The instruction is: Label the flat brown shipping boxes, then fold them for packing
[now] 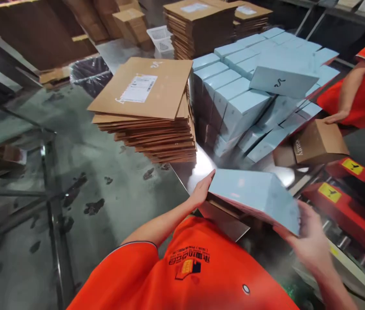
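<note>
Blue box (250,191) in 2 hands (202,189), cardboard stack (156,110)

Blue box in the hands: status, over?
Left hand and right hand hold blue box at opposite ends. Cardboard stack beyond, to the left. Co-worker's hand on brown box, right.

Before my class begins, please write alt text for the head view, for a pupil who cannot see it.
The left hand and right hand hold a pale blue box in front of an orange shirt. Beyond it, a stack of flat brown cardboard stands left of piled pale blue boxes; at far right, another person's hand touches a brown box.
</note>
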